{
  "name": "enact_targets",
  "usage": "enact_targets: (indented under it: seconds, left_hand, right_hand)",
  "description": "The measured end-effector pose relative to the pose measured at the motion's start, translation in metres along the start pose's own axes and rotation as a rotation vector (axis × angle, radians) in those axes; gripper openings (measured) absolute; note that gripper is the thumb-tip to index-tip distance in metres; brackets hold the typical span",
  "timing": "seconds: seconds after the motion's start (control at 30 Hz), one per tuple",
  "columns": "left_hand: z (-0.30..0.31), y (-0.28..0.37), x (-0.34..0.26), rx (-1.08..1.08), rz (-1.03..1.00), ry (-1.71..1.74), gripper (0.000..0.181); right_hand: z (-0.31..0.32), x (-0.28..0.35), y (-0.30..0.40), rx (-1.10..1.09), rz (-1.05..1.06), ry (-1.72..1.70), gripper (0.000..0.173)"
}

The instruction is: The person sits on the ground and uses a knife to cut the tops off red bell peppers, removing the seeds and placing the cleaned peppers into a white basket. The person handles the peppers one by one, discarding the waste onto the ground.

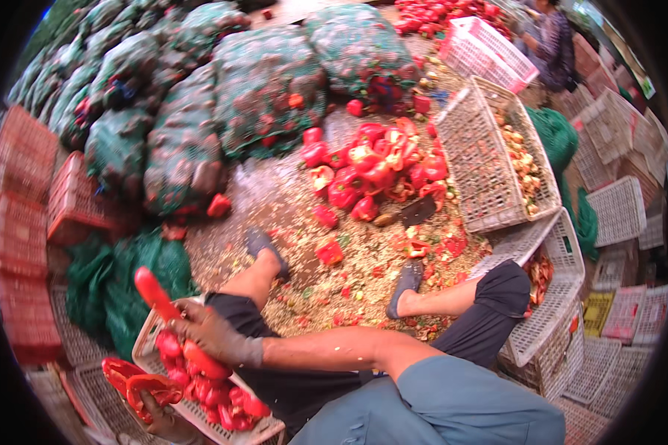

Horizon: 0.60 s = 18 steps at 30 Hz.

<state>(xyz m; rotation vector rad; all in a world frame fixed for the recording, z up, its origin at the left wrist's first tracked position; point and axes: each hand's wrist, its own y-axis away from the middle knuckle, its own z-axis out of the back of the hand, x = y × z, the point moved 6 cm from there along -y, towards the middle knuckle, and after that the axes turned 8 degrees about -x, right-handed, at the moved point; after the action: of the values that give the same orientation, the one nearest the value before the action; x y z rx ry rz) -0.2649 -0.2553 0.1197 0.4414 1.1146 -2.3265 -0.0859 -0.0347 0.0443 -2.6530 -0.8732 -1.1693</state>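
My right hand (214,331), in a dirty work glove, reaches across my body to the left over a light plastic crate (256,428). A long piece of red bell pepper (155,293) sticks up out of its fingers. Another red pepper piece (205,361) lies just under that palm; whether the hand grips it too, I cannot tell. Lower down, beside the crate's left side, my left hand (170,425) holds opened red pepper pieces (145,386), hollow side showing. Red peppers (214,395) fill much of the crate between the hands.
A heap of red peppers (367,167) lies on the seed-strewn floor (323,295), with a knife (417,211) beside it. Stuffed green mesh sacks (267,83) stand beyond. A tilted crate (479,161) holds pepper cores (520,156). Stacked crates (25,233) flank me. Another person (554,44) is at far right.
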Motion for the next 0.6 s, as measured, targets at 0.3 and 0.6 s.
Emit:
enact_targets:
  seconds: [0.3, 0.6]
  left_hand:
    - [0.029, 0.172, 0.153, 0.209, 0.541, -0.349, 0.040]
    - [-0.155, 0.231, 0.069, 0.728, 0.533, -0.119, 0.041]
  right_hand:
    - [-0.074, -0.128, 0.092, 0.388, -0.195, 0.822, 0.044]
    - [0.218, 0.134, 0.024, -0.296, 0.322, 0.449, 0.035]
